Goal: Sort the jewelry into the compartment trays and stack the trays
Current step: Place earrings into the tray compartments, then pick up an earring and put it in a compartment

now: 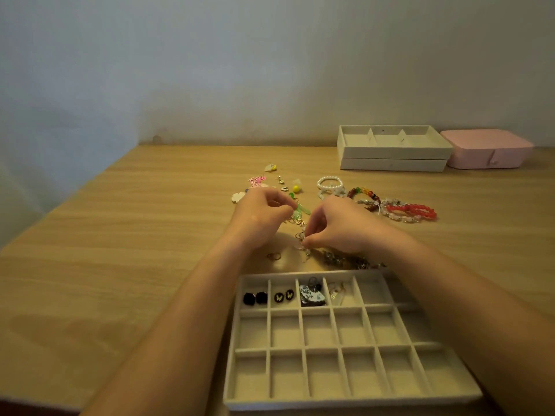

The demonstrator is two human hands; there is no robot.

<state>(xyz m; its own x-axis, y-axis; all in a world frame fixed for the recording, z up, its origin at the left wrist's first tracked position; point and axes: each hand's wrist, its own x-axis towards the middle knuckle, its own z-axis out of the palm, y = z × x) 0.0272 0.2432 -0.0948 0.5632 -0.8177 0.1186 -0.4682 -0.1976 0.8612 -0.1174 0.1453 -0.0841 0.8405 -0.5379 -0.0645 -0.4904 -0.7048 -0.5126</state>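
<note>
Pinching a green earring (299, 212), the left hand (260, 212) faces the right hand (338, 228) pinching a pale earring (301, 243).

1 grid tray (345, 402) lies near, and 2 stacked trays (393, 151) stand behind. 1 pink box (486, 151) shows. The tray holds 2 black studs (249, 299) and 2 butterfly studs (279, 297).

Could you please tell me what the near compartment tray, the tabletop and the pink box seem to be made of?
Compartment tray: looks like beige velvet or flocked fabric; matte, fuzzy, no glare.
Tabletop: probably wood-grain laminate; even streaks, faint sheen.
Pink box: perhaps faux leather or plastic; smooth, but too far away to tell.
</note>
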